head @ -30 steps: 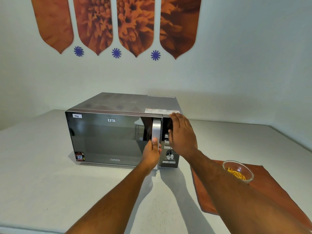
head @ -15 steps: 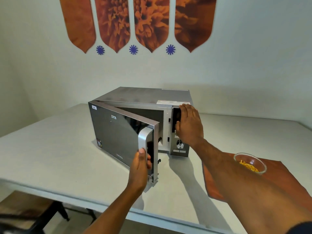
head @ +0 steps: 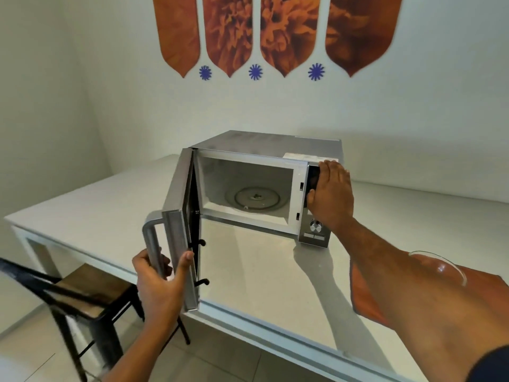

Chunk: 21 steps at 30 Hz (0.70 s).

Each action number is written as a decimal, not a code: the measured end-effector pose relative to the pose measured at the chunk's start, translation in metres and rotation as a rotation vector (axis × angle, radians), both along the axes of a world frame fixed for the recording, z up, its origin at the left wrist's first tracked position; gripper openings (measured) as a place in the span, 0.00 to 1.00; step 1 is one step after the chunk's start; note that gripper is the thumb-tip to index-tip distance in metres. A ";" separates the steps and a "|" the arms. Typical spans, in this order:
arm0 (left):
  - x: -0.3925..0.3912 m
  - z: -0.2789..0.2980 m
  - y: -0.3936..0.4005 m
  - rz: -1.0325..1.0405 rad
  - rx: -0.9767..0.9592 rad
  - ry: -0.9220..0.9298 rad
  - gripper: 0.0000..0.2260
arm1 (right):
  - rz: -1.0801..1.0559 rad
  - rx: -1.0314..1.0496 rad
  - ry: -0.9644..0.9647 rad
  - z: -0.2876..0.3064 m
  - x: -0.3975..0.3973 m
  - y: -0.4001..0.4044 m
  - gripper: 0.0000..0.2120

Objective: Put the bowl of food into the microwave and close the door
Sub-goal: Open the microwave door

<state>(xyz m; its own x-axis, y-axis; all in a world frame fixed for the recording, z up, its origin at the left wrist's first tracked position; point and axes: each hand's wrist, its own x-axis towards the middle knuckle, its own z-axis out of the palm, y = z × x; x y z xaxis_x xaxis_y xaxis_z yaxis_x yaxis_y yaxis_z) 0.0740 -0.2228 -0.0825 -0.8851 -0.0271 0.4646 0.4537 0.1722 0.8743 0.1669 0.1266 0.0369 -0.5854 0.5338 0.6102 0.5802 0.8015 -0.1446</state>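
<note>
Here, one moment at a kitchen counter, seen from above the hands.

Microwave (head: 264,144): a boxy brushed-steel oven with a pale cavity and a round glass turntable (head: 256,199) inside.

Door (head: 180,216): swung wide on its left hinge, edge-on to the viewer, with a curved metal handle (head: 150,238) and two black latch hooks on the free edge.

Left hand (head: 159,282): fingers curled around the lower handle, thumb pressed on the door edge, clamped on the door.

Right hand (head: 329,194): flat, fingers together, palm resting on the dark control panel above a round knob (head: 315,226); it grips nothing.

Bowl (head: 443,266): clear glass, beyond the right forearm, which hides most of it; it sits on a rust-orange cloth (head: 366,296), outside the oven.

Open room: the cavity mouth between the two hands is unobstructed.

Counter (head: 261,274): smooth, off-white, its near edge just beneath the left hand.

Room: white walls, orange petal-shaped panels, a dark-framed stool (head: 91,290) below the left hand, tiled floor.
</note>
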 end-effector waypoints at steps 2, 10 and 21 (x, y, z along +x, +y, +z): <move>0.000 -0.001 -0.010 0.050 0.026 0.007 0.36 | 0.001 0.005 -0.009 0.000 0.000 0.000 0.35; -0.004 0.014 -0.029 0.343 0.103 0.222 0.28 | 0.010 0.045 -0.016 -0.005 0.004 -0.003 0.35; -0.044 0.045 -0.048 0.377 0.034 -0.112 0.37 | 0.016 0.082 -0.131 -0.001 0.013 0.000 0.41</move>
<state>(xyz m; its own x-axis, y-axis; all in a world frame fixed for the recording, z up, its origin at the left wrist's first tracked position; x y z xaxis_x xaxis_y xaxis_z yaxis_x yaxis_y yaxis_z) 0.0303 -0.2708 -0.0372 -0.8551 -0.3740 0.3590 0.2655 0.2789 0.9229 0.1796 0.1266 0.0355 -0.6709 0.4751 0.5694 0.5769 0.8168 -0.0019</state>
